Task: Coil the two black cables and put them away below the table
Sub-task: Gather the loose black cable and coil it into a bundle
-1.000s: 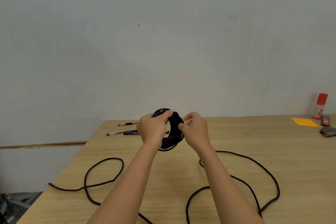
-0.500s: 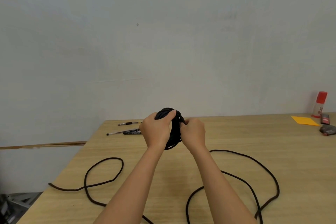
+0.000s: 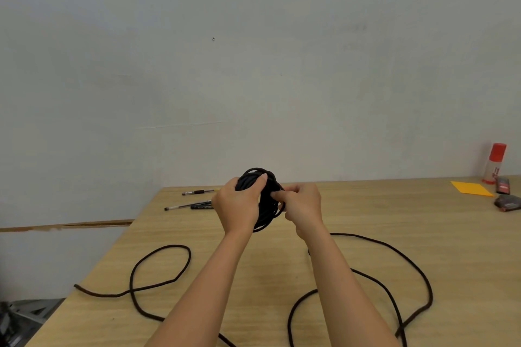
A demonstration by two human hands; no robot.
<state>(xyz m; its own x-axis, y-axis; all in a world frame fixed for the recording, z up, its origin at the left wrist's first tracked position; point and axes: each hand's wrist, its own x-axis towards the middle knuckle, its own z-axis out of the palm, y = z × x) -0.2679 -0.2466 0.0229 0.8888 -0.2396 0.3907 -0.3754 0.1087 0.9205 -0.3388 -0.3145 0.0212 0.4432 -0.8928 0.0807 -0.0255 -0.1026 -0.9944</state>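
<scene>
Head view. At frame centre, held above the wooden surface [image 3: 352, 214]: a tight black cable coil [image 3: 266, 203], standing roughly on edge. Left hand [image 3: 239, 205] wrapped round the coil's left side, fingers [image 3: 260, 181] curled over its top rim, gripping it. Right hand [image 3: 303, 205] just right of the coil, fingers narrow, fingertips [image 3: 277, 194] pinched on a strand at the coil's right edge. Both forearms bare, reaching up from the bottom of the frame.

Lower half of the frame: loose black cable [image 3: 394, 251] sprawled on the surface in wide loops, one large loop at lower right, another at lower left with an end trailing over the surface's left edge. Whether this belongs to one cable or two cannot be told.

Left of the hands, near the far edge: two slim pens [image 3: 197, 192] and a black marker [image 3: 201, 207], lying flat, close together.

Far right of the frame: white glue stick with a red cap [image 3: 494, 163] upright against the wall, an orange sheet of paper [image 3: 470, 188] flat beside it, and two small dark objects [image 3: 506, 200] too blurred to name.

Upper frame: plain pale wall [image 3: 253, 65].
</scene>
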